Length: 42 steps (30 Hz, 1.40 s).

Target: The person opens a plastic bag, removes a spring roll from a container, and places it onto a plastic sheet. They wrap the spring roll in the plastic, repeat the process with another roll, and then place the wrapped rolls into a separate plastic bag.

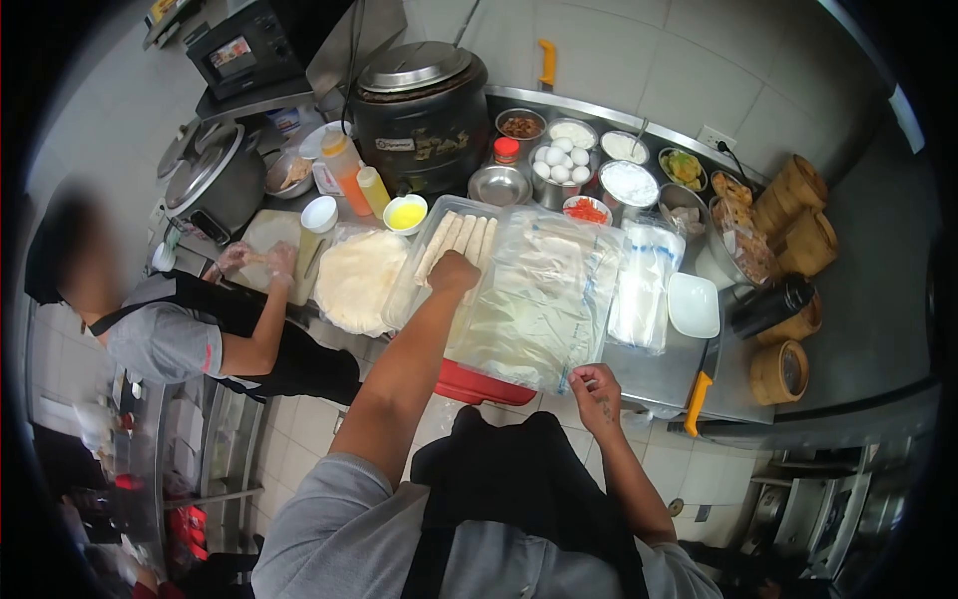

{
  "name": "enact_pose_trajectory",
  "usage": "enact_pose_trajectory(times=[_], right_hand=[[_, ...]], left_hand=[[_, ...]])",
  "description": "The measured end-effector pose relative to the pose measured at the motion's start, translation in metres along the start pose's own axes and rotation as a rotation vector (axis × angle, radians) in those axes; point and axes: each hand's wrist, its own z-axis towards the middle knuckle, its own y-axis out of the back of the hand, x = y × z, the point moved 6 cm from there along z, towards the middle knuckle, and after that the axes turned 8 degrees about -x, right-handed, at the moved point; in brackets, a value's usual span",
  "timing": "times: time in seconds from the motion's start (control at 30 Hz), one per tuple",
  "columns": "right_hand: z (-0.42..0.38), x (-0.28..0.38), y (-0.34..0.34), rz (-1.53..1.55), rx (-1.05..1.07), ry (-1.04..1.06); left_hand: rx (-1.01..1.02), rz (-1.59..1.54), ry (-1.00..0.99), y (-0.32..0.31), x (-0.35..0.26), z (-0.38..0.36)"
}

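a steel desk [649,374] carries the work, crowded at the back with a black pot [419,110], bowls and a tub of eggs [561,160]. on its near part lies a wide clear plastic sheet [544,295], draped over a clear tray [424,275] of pale rolls [459,240] and over a red container [479,384]. the sheet looks thin, light and limp, likely slippery and quick to cling or tear, best taken at an edge or corner. beside the tray sits a round stack of wrappers [359,280], soft and floppy by the look of them. the left hand [454,272] rests closed on the tray's rolls; the right hand [594,384] pinches the sheet's near edge. a co-worker's gloved hands [257,260] press on a cutting board [269,240].
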Motion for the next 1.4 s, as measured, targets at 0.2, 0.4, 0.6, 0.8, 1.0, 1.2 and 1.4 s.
enact_pose_trajectory(times=[0.2,0.4,0.6,0.8,1.0,1.2,1.4], right_hand=[[0.007,0.012,-0.002,-0.022,0.029,0.039],[0.018,0.060,-0.017,0.003,0.081,0.114],[0.030,0.162,-0.041,0.011,0.130,0.404],[0.043,0.211,-0.053,-0.062,0.070,0.680],[0.046,0.217,-0.055,-0.187,0.111,0.809],[0.046,0.224,-0.052,-0.335,0.234,0.900],[0.044,0.213,-0.051,-0.328,0.397,0.731]], left_hand=[[0.474,-0.787,0.310,0.001,0.014,-0.009],[0.584,-1.068,0.246,0.027,0.034,-0.042],[0.725,-1.464,-0.038,0.068,0.006,-0.133],[0.793,-1.434,-0.250,0.086,-0.016,-0.184],[0.759,-1.277,-0.389,0.101,-0.021,-0.198],[0.765,-1.144,-0.383,0.104,-0.023,-0.201],[0.786,-1.213,-0.422,0.086,-0.023,-0.199]])
